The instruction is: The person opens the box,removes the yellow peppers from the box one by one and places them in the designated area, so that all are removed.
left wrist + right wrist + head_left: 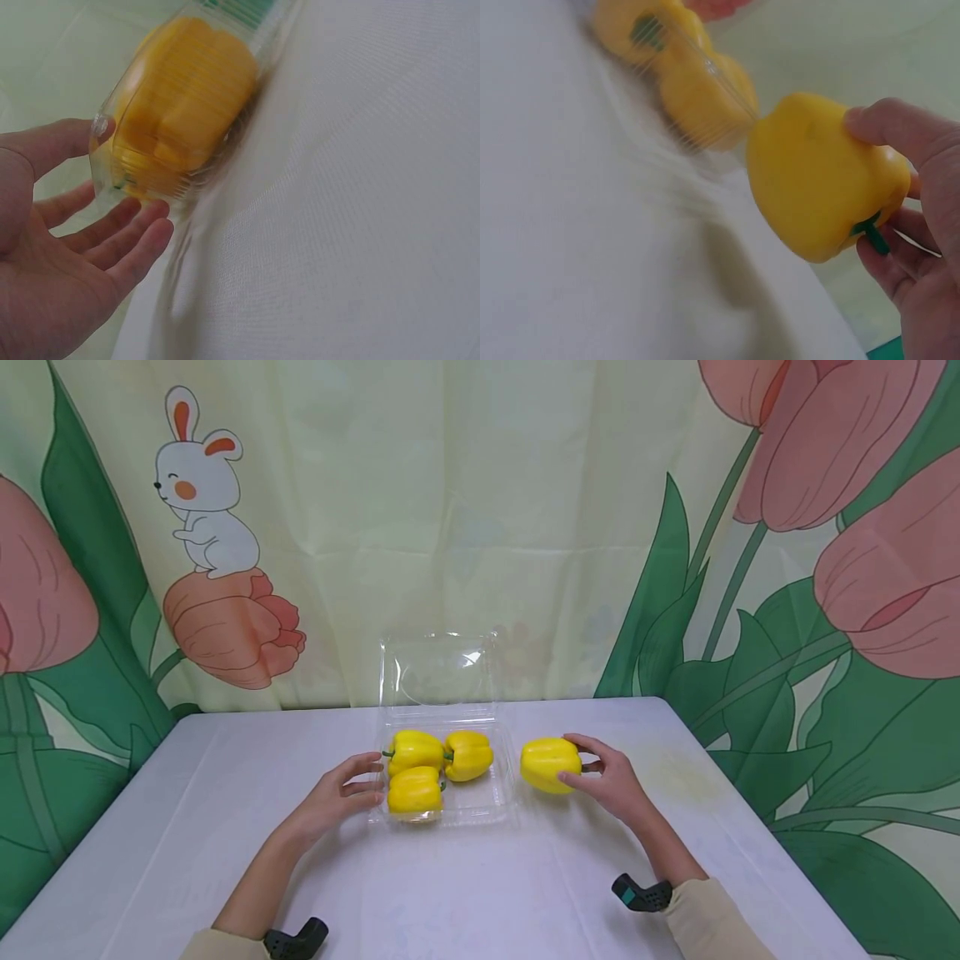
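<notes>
Three yellow bell peppers lie in the left and back part of a clear plastic clamshell box (480, 806), whose lid (442, 672) stands raised at the back. One pepper (415, 791) is at the front left, one (416, 750) behind it, and one (468, 755) at the back right. My left hand (341, 797) is at the box's left side, fingers loosely bent; in the left wrist view its thumb (71, 139) is right at the rim. To the right of the box, my right hand (611, 777) grips a fourth yellow bell pepper (817, 180), its green stem (874, 232) toward the palm.
A white cloth covers the table (450, 893). Behind it hangs a curtain (525, 527) printed with tulips and a rabbit. Dark camera mounts sit on the left wrist (297, 939) and right wrist (642, 893).
</notes>
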Available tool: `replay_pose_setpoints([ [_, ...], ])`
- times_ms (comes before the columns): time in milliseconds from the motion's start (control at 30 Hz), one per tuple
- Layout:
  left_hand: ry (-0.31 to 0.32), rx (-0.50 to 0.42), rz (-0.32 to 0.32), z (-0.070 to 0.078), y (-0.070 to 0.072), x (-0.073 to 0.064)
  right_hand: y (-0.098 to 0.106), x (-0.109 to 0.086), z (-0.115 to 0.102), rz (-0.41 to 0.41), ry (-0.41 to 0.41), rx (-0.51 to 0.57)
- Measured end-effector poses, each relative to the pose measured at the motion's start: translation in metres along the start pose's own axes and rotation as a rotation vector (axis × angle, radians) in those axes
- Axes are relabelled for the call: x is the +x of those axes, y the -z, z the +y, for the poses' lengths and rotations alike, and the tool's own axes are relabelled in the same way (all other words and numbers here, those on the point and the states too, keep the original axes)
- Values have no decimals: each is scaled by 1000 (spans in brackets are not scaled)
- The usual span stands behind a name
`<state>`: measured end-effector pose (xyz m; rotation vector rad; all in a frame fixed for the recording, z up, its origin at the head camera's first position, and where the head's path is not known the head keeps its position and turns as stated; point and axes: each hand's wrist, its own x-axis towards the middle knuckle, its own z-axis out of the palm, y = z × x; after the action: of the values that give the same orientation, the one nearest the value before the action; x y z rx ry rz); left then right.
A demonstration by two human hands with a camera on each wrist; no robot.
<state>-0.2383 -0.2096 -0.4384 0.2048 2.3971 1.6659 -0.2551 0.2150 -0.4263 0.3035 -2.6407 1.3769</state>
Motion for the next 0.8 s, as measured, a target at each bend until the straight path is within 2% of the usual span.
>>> replay_pose_setpoints([
  [500,0,4,2,-1,0,0,-6,-5,10,-49,-45,-17],
  [800,-3,5,3,-2,0,1,-8,-8,14,-64,-41,-8],
])
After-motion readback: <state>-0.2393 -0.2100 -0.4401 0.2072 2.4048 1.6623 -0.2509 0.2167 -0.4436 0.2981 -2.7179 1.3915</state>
